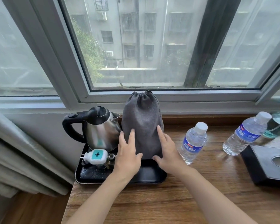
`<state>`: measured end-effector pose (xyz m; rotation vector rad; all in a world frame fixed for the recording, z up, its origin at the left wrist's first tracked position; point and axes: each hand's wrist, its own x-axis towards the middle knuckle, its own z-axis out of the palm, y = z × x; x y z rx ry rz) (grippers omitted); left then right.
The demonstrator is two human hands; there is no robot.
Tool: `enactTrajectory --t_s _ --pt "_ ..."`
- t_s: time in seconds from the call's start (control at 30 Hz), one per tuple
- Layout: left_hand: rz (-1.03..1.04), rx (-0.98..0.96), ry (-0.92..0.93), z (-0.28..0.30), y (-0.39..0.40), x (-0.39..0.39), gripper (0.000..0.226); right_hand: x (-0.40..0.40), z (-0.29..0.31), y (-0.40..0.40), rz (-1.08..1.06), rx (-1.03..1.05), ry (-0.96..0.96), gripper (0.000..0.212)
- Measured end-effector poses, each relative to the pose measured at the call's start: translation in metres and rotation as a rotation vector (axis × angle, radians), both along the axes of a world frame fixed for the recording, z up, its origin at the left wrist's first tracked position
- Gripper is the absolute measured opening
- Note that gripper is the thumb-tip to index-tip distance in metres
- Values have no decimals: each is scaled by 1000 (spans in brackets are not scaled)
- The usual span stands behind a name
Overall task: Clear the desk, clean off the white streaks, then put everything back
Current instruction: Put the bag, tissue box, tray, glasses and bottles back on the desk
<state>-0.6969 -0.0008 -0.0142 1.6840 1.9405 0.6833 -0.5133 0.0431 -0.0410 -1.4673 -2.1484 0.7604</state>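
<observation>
A grey drawstring pouch stands upright at the right end of a black tray on the wooden desk. My left hand presses its lower left side and my right hand presses its lower right side, fingers spread against the cloth. A steel kettle with a black handle stands on the tray's left part, beside my left hand. In front of the kettle lie a small white and teal device and a dark remote. No white streaks show on the wood.
Two water bottles stand right of the tray, one close to my right hand, the other farther right. A dark tissue box sits at the right edge. The window sill runs behind; a curtain hangs at left.
</observation>
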Motion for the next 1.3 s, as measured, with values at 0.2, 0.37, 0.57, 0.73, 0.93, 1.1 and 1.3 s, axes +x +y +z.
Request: enactTrajectory --t_s 0.2,0.37,0.57,0.73,0.93,1.1,1.3 --pt "11 -3 -38 -8 7 -3 95 -2 -3 1 -44 7 16 122" --pt "46 108 2 -12 -9 10 84 11 -3 -42 -30 20 43 99" --pt "-105 462 -60 -29 -21 62 58 79 -24 -104 -121 52 43 55" --pt "-248 130 -336 -18 -14 118 77 143 -30 -101 -379 102 15 29" --pt "-221 3 -526 -22 15 148 73 210 -5 -55 -832 53 217 30" --pt "-146 34 -493 -25 18 156 69 227 3 -19 -870 -16 361 60" --pt "-54 68 -414 -29 20 169 62 240 20 14 -958 45 344 75"
